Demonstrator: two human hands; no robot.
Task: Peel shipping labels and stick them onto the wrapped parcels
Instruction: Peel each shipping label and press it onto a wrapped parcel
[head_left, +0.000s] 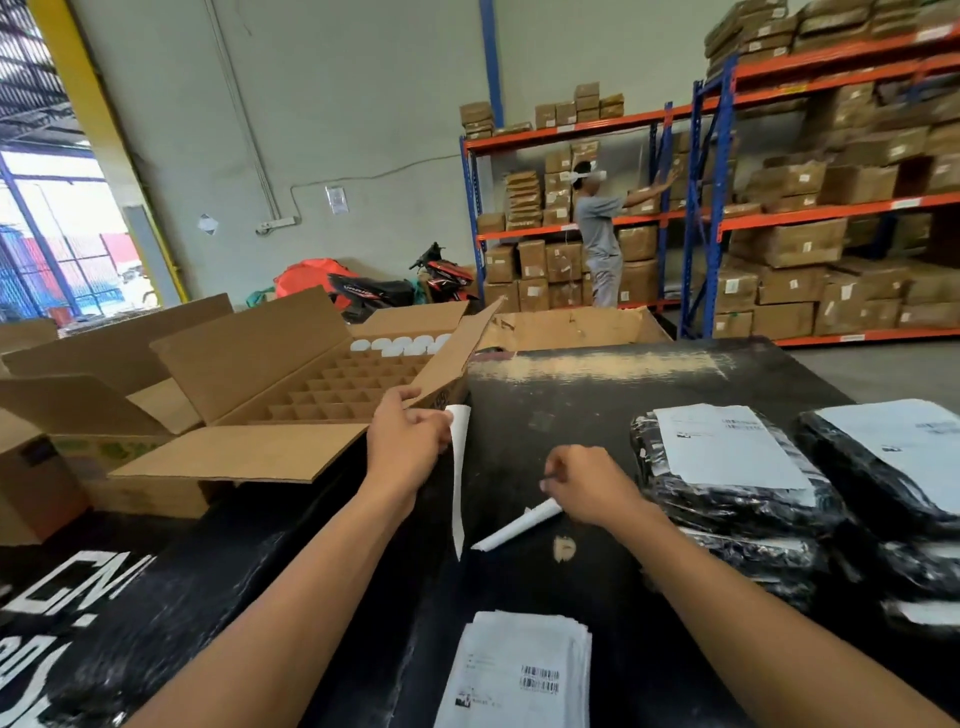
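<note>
Both hands pinch label paper (459, 467); open carton (291, 410) left, wrapped parcels (727, 499) right

Bare black counter (587, 395) lay open ahead of both hands, as far as the far edge. The open cardboard box (332, 379) and its lowered flap (244, 457) blocked the left side. Stacked wrapped parcels (727, 478) walled the right. A stack of labels (514, 670) took the near middle, between the forearms.

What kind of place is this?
Most likely a warehouse packing area: tall racks stacked with cardboard boxes, black wrapped parcels on the table, and a stack of shipping labels.
</note>
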